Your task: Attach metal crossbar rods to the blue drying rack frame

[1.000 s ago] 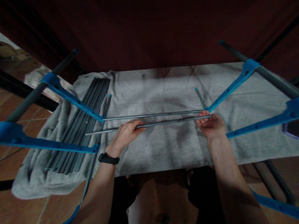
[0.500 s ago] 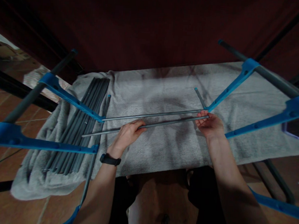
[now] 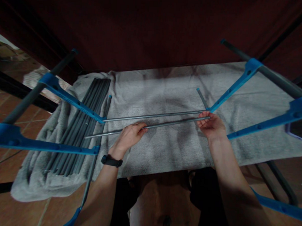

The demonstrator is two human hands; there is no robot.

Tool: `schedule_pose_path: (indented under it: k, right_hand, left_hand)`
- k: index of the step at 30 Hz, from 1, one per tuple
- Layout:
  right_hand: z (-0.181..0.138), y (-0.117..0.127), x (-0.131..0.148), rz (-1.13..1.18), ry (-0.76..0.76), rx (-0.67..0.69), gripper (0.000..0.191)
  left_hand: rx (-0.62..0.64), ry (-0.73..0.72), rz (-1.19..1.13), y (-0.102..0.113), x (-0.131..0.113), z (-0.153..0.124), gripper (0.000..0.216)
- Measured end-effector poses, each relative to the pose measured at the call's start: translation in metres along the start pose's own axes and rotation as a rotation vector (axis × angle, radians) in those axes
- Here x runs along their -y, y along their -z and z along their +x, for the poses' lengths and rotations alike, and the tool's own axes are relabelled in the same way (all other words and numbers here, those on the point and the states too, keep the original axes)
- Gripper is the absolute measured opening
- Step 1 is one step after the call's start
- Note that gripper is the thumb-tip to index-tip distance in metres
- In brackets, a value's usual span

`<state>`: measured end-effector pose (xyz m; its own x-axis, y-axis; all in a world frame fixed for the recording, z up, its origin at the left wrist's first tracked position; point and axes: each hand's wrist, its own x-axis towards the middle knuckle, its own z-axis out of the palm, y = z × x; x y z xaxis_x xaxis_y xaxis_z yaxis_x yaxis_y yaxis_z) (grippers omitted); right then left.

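A thin grey metal tube point(image 3: 173, 123) slants across in front of me, held in both hands. My left hand point(image 3: 132, 134) wraps around it left of its middle. At its right end the fingers of my right hand point(image 3: 209, 125) close on it, palm turned up. Behind it a second tube point(image 3: 153, 116) runs between the left blue bracket point(image 3: 75, 103) and the right blue bracket point(image 3: 236, 85). Two nearer blue brackets, the left one point(image 3: 49, 147) and the right one point(image 3: 262, 128), reach inward from thicker grey poles. The held tube's left end is free, over the tube pile.
Several grey tubes point(image 3: 75, 135) lie side by side on the left of the grey blanket point(image 3: 167, 90). A phone point(image 3: 299, 129) rests at the right edge. A dark red cloth point(image 3: 156, 31) hangs behind. Tiled floor point(image 3: 30, 208) shows below.
The held tube has shifted very slightly, its left end a little to the right. Both hands keep their hold, and the frame looks the same.
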<state>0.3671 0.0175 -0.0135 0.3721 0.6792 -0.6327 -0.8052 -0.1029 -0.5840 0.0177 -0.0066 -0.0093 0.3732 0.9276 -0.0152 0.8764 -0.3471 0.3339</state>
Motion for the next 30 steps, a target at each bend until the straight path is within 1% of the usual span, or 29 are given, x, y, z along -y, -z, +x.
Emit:
schedule_pose_path:
  k: [7, 13, 18, 25, 30]
  right_hand:
    - [-0.004, -0.004, -0.001, -0.015, -0.006, 0.004, 0.022]
    - [-0.009, -0.007, -0.006, -0.054, -0.025, 0.017, 0.021]
    - [-0.010, -0.008, -0.008, -0.054, -0.039, 0.020, 0.020]
    - [-0.011, -0.009, -0.007, -0.064, -0.045, 0.013, 0.020]
    - [-0.010, -0.008, -0.009, -0.085, -0.054, 0.061, 0.019]
  left_hand:
    - [-0.001, -0.007, -0.020, -0.003, 0.001, 0.000, 0.033]
    - [0.009, 0.003, -0.036, -0.003, -0.004, 0.000, 0.030]
    - [-0.032, 0.002, -0.080, -0.002, -0.006, 0.000, 0.026]
    - [-0.088, -0.064, -0.068, -0.003, -0.001, 0.001, 0.021]
    - [-0.089, -0.106, -0.053, -0.004, -0.002, 0.002, 0.022]
